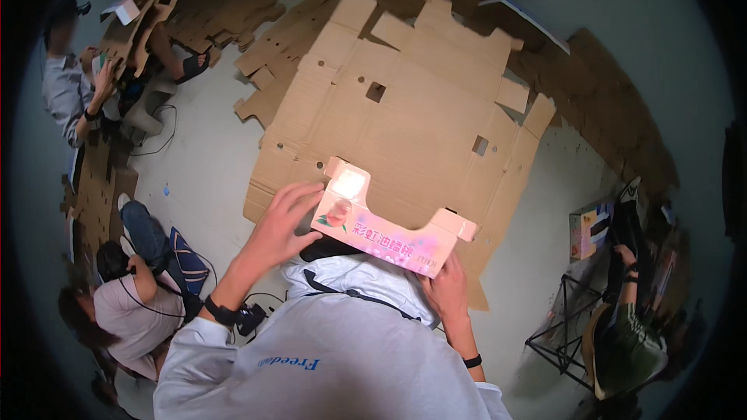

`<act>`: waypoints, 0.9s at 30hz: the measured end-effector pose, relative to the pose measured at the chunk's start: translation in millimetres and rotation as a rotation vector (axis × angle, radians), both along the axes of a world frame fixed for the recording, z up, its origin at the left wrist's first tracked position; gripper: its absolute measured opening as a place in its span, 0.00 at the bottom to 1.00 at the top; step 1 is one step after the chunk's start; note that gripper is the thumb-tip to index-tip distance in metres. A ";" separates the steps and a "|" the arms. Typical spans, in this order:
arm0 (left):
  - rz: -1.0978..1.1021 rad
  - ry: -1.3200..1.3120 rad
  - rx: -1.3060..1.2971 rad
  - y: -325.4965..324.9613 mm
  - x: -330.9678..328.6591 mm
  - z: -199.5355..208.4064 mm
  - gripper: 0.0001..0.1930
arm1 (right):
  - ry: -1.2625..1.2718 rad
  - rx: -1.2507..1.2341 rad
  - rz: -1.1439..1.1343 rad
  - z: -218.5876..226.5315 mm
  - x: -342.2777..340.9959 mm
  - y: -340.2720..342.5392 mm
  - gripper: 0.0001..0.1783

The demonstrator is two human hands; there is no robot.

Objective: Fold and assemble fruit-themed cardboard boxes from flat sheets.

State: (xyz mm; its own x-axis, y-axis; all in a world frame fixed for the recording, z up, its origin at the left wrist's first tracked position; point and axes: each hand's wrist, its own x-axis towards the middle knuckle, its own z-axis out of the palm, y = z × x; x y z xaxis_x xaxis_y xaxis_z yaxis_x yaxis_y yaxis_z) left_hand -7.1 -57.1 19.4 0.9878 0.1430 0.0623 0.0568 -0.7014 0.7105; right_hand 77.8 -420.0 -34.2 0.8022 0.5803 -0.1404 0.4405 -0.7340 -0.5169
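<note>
A pink printed cardboard box piece [385, 243] with a peach picture and a deep cut-out along its far edge is in front of my waist. My right hand [449, 289] grips its lower right corner, with some fingers hidden behind it. At its left end, my left hand [278, 227] has fingers and thumb spread apart; the fingertips are close to the edge, and whether they touch it I cannot tell. Beyond it lies a large flat brown cardboard sheet [412, 128] with notched flaps and square holes, partly covered by the pink piece.
Stacks of flattened cardboard [226, 19] line the far side. One person [74, 93] handles cardboard at the upper left, and another person [136, 303] sits at the lower left. At right, a person [626, 342] sits beside a black metal frame [564, 334] and a colourful box [582, 235].
</note>
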 end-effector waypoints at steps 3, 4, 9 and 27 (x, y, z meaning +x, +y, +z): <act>-0.087 0.268 -0.376 10.6 19.4 -15.0 0.44 | 0.075 -0.005 -0.070 1.0 -12.7 -5.6 0.22; -0.087 0.266 -0.445 10.3 23.5 -23.3 0.45 | 0.024 0.119 -0.095 3.3 -14.5 -14.3 0.24; -0.157 0.185 -0.427 -7.5 30.4 -52.4 0.49 | -0.271 -0.228 -0.208 19.3 -8.0 -108.0 0.37; -0.500 0.157 -0.233 -19.6 61.1 -48.2 0.32 | 0.095 -0.175 -0.294 125.3 65.5 -66.1 0.25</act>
State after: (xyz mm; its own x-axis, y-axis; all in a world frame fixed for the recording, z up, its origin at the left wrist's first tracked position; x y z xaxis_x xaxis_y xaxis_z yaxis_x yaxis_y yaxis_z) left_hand 54.0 -76.7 -28.8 0.9336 -0.3519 -0.0680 -0.1244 -0.4960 0.8594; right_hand 143.4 -486.1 91.2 0.9102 0.2867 -0.2989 0.1529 -0.9033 -0.4008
